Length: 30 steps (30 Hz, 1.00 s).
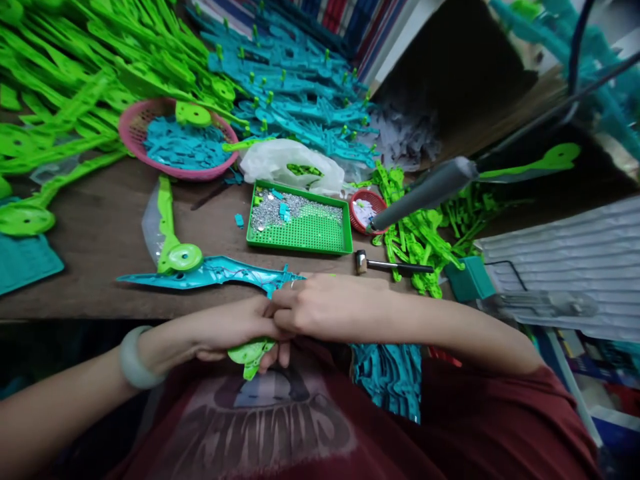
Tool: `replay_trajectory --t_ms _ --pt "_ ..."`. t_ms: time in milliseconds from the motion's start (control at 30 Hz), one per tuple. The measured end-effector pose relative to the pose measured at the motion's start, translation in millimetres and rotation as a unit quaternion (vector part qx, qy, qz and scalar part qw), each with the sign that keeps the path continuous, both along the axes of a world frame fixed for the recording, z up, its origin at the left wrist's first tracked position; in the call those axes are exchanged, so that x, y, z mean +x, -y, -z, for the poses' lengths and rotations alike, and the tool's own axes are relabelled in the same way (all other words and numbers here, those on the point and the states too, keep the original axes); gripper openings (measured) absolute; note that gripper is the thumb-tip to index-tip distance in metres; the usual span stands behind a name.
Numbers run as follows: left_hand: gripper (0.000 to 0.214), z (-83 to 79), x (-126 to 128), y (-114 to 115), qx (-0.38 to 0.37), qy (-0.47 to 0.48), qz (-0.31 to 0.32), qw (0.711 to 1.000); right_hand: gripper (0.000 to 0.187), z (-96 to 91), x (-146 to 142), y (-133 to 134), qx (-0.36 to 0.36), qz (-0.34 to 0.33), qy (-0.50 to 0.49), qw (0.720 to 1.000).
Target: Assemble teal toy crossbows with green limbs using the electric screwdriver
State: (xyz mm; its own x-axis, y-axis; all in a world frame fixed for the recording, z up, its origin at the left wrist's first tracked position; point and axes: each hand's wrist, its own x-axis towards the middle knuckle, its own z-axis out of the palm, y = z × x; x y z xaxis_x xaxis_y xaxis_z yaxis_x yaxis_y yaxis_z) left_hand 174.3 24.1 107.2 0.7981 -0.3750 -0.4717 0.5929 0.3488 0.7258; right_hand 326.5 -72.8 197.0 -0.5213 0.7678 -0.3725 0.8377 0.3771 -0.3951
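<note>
Both hands meet at the table's front edge, close to my body. My left hand [250, 321] is closed on a lime-green plastic part [250, 352], whose rounded end shows below the palm. Against it lies my right hand [299, 303], its fingers bent together; whatever they pinch is hidden. Just behind the hands rests a long blade-shaped turquoise plastic piece [210, 272] with thin wires inside. A green piece with a round disc [181, 257] and a translucent blade [151, 230] touches its far side.
Beyond are a green tray [300, 239] of small metal pieces, a pink basket [145, 160] of turquoise parts, a small red basket [370, 200] and a hammer [395, 265]. A grey tool handle [425, 193] hangs at right. Heaps of green parts [75, 53] and turquoise parts [300, 87] fill the back.
</note>
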Motion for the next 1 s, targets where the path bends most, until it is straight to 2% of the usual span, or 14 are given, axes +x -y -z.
replay_trajectory --t_ms 133,233,300,367,500,600,700,833,1000 --pt "0.037 -5.6 4.0 0.5 -0.002 0.001 0.031 1.0 0.012 7.4 12.3 3.8 -0.036 0.079 -0.075 0.993" --pt "0.044 -9.0 5.3 0.0 0.005 0.0 0.045 0.999 0.008 9.7 23.7 6.7 -0.057 0.153 -0.166 0.973" --pt "0.045 -10.0 5.4 -0.3 0.009 0.001 0.055 0.998 0.007 7.0 28.8 9.6 -0.073 0.166 -0.196 0.964" --pt "0.045 -10.1 5.8 -0.2 0.01 0.0 0.078 0.997 0.008 1.9 30.1 12.1 -0.089 0.141 -0.192 0.967" --pt "0.037 -8.0 9.4 2.5 0.036 0.018 0.136 0.99 0.006 -3.2 20.4 12.0 -0.107 0.062 -0.104 0.987" --pt "0.031 -4.6 11.4 6.5 0.062 0.037 0.132 0.989 0.011 2.3 9.0 9.4 -0.123 0.028 -0.06 0.99" --pt "0.033 -2.2 10.7 8.5 0.069 0.033 0.102 0.992 0.014 9.5 5.2 10.5 -0.11 0.028 -0.059 0.992" --pt "0.039 -3.3 8.6 7.7 0.053 0.018 0.118 0.991 0.014 12.7 11.4 17.8 -0.075 0.026 -0.098 0.992" --pt "0.028 -0.7 8.5 11.1 0.058 0.009 0.116 0.991 0.015 11.4 8.0 22.3 -0.049 0.025 -0.011 0.998"
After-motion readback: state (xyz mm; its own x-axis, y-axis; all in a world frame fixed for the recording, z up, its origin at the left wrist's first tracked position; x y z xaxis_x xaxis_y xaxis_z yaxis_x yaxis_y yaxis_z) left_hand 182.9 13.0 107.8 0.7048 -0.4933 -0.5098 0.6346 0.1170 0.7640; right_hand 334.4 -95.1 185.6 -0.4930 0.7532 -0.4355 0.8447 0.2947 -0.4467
